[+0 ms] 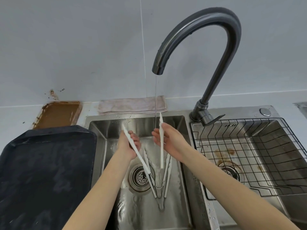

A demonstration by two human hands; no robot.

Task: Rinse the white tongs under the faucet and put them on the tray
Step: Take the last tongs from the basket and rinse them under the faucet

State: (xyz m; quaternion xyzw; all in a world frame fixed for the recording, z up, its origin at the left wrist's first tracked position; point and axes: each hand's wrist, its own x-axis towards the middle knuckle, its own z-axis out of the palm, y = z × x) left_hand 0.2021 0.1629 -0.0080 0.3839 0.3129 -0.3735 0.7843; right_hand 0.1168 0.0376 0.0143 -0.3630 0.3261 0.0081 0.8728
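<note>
A steel double sink (99,146) fills the middle of the view, with a left bowl under the hands and a right bowl beside it. A black tray (41,171) lies on the counter just left of the sink, its edge up against the sink rim. A dark curved faucet (229,30) rises from the strip between the bowls and arches over the left one. A black wire basket (249,155) sits in the right bowl. Behind the tray is a brown stained patch (58,113) on the counter, and a pale pink cloth (132,105) lies folded along the back rim.

The left hand (127,146) has its fingers curled round one long arm of the white tongs (161,156). The right hand (171,141) grips the other arm between thumb and fingers. The tongs are held above the left bowl with the arms spread wide at the top and closing in toward the bottom; where they join cannot be made out. A second pair of tongs (167,178) lies in a V on the bowl floor beneath them, next to the round drain strainer (141,176). A thin stream of water (156,97) falls from the spout, just beside the upper end of the arm in the right hand.
</note>
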